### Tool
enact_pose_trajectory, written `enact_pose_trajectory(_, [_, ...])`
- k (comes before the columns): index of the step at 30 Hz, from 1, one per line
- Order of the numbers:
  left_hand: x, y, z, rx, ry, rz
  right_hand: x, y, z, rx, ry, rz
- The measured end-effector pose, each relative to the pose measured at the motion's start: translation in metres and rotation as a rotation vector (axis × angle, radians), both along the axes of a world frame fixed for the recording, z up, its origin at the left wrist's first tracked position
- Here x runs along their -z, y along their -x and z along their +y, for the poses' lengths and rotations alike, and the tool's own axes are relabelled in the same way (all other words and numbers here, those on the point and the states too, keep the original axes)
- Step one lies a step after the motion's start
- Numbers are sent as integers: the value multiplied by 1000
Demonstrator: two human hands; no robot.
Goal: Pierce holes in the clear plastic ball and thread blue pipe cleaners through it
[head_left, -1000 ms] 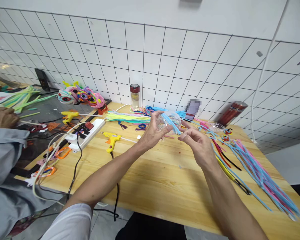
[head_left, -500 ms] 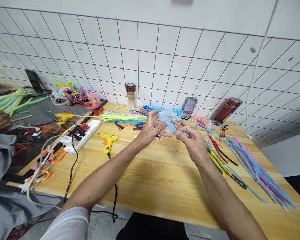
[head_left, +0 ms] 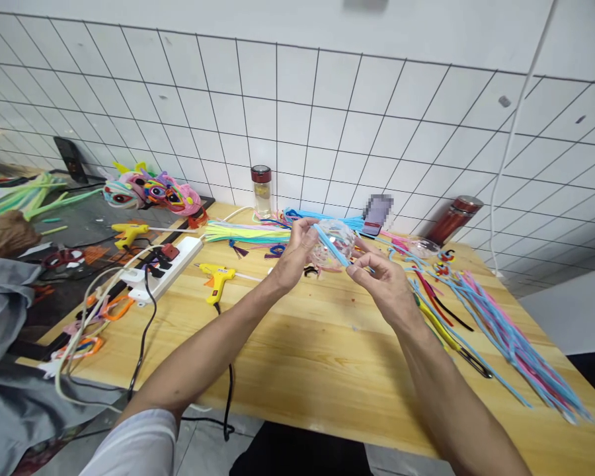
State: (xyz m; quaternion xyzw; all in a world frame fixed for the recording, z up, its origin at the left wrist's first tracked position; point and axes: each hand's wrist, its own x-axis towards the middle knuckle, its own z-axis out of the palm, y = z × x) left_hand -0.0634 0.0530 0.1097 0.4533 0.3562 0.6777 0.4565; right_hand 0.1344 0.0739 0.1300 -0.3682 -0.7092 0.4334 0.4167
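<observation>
My left hand [head_left: 293, 256] is closed at the upper end of a narrow band of light-blue pipe cleaners [head_left: 331, 246]. The thumb and fingers of my right hand [head_left: 384, 281] pinch the band's lower end. Stretched between both hands, the band slants across a clear, round plastic piece [head_left: 346, 233] held just above the table. Fingers of both hands are around the sides of this clear piece; how firmly each grips it is partly hidden.
A yellow glue gun [head_left: 219, 281] and a white power strip [head_left: 166, 271] with trailing cords lie left. Yellow-handled pliers [head_left: 441, 327] and blue and pink pipe cleaners [head_left: 515, 350] lie right. A bottle [head_left: 262, 192] and phone [head_left: 377, 215] stand behind. A co-worker's hand [head_left: 10, 233] is far left.
The blue band looks narrower, and more of the clear piece shows. My left thumb has drawn back from over the band. My right hand has hardly moved.
</observation>
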Motion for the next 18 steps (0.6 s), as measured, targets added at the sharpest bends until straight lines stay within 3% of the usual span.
enact_pose_trajectory(4, [-7,-3,-3,65,-5,-135,1,-3,3,-21,-24,5])
enact_pose_trajectory(18, [-10,-1,-4,70,15,-145,1,-7,7,-58,-13,38])
